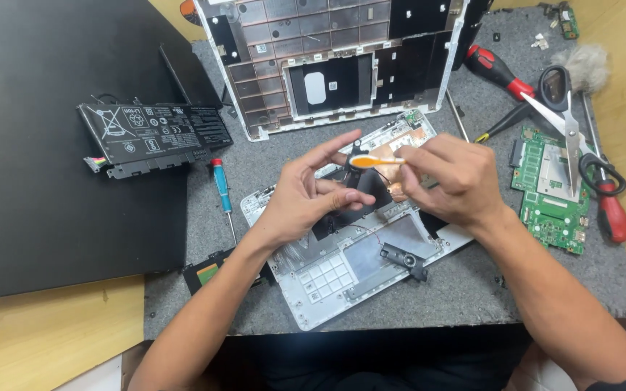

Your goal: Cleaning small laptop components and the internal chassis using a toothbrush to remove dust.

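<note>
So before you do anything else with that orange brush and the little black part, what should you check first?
1. Left hand has a grip on the small black part: ok, fingers are curled around it.
2. Right hand holds the orange brush: ok, pinched at its handle end.
3. Brush tip reaches the part: cannot tell, the fingers hide the contact.
4. Thin red wire on the open laptop base is free of the hands: ok, it lies below them.
5. Scissors are out of the way: ok, off to the right on the green circuit board.
6. Blue screwdriver is out of the way: ok, it lies left of the base.
</note>
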